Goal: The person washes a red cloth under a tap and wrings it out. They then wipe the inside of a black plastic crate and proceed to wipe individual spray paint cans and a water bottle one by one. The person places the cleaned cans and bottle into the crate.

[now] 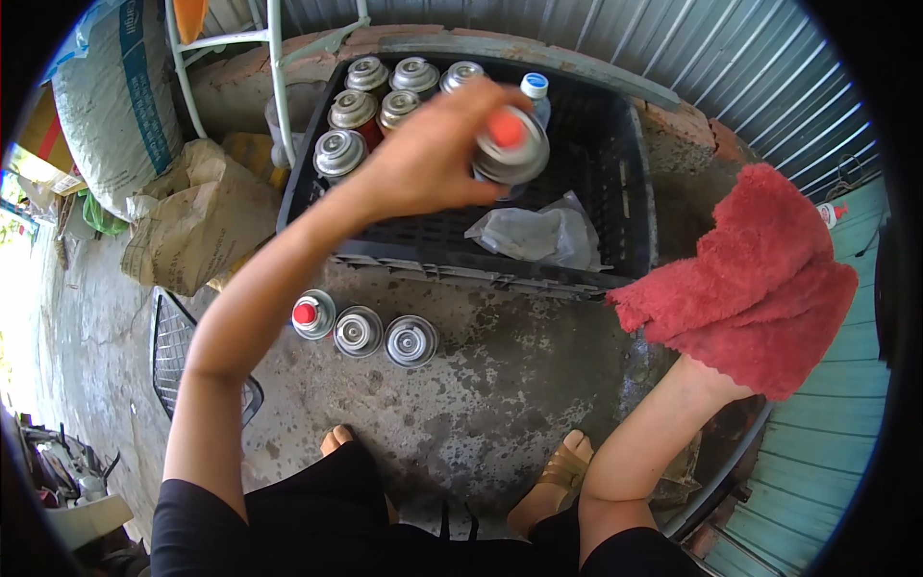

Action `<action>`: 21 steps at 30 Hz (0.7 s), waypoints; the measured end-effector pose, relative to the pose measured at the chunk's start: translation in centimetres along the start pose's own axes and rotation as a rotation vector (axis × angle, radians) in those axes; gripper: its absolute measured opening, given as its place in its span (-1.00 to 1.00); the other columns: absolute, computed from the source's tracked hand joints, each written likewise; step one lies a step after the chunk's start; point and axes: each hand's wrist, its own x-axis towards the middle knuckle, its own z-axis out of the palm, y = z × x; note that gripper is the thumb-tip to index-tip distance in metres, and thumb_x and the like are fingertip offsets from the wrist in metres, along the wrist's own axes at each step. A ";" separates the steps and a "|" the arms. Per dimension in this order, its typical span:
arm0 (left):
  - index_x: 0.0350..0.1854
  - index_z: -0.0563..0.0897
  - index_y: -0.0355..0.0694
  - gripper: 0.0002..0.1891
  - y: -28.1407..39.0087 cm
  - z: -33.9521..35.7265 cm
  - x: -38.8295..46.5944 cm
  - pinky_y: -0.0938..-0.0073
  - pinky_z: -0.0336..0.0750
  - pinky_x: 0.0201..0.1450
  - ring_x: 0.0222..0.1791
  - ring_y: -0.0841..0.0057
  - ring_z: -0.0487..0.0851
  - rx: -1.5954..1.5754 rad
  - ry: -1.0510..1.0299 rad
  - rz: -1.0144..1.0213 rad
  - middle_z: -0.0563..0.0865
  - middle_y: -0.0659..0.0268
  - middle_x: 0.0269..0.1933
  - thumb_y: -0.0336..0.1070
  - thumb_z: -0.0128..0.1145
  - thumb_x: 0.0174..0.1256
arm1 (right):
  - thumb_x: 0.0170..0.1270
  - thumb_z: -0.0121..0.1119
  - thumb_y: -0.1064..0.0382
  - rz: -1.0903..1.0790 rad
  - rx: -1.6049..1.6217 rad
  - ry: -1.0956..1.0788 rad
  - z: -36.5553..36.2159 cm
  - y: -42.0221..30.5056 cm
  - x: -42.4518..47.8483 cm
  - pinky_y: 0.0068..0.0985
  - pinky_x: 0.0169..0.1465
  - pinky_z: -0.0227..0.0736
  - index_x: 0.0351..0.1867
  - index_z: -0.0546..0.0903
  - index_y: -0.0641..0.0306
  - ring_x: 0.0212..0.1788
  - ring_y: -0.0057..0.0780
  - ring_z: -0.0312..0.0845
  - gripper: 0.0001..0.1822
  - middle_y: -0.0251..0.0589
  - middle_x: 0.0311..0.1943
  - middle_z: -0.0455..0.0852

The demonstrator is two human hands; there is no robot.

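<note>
My left hand (440,155) grips a metal gas canister with a red cap (512,144) above a black plastic crate (447,270). A red fluffy cloth (757,288) covers my right hand, so its fingers are hidden. Inside the crate, several gas canisters (340,153) stand upright at the left, beside a clear bottle with a blue and white cap (535,85). A crumpled clear plastic bag (537,232) lies near the front wall. On the concrete floor, a red-capped canister (313,314) and two uncapped canisters (358,332) (412,341) stand in a row.
A large white sack (115,108) and a brown paper sack (202,216) stand left of the crate, near a white metal frame (277,79). A black wire basket (169,353) lies on the floor behind my left arm. Corrugated metal (692,43) rises behind the crate.
</note>
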 end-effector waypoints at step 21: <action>0.27 0.45 -0.07 -0.21 6.3 -5.4 -28.6 0.20 0.54 0.20 0.22 0.13 0.55 0.095 -0.431 -0.618 0.52 0.17 0.18 -0.34 0.54 -0.12 | 0.39 0.17 0.16 -0.601 -0.873 -0.218 6.4 -2.3 -0.8 -0.41 0.25 0.50 0.29 0.46 0.45 0.22 -0.22 0.59 -0.46 -0.01 0.25 0.60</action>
